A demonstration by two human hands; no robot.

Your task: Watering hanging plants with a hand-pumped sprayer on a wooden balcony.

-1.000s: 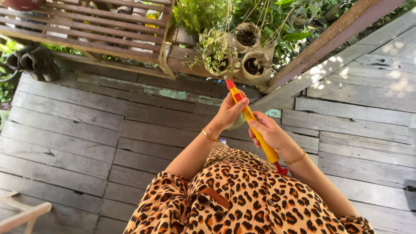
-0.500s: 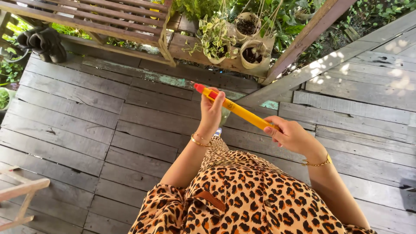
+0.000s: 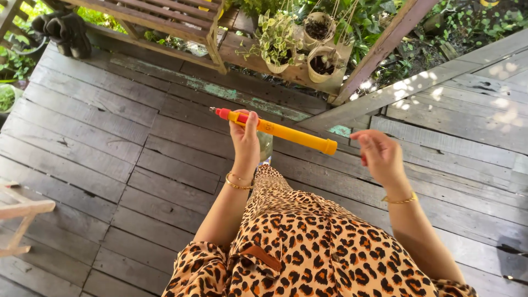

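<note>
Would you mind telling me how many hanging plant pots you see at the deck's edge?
3: a leafy pot on the left, a soil-filled pot behind, and a third pot lower right. Foliage may hide others.

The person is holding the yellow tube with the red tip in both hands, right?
Not quite. The head view shows only the left hand gripping the yellow tube with the red tip. The right hand is open and apart from the tube's end, touching nothing.
</note>
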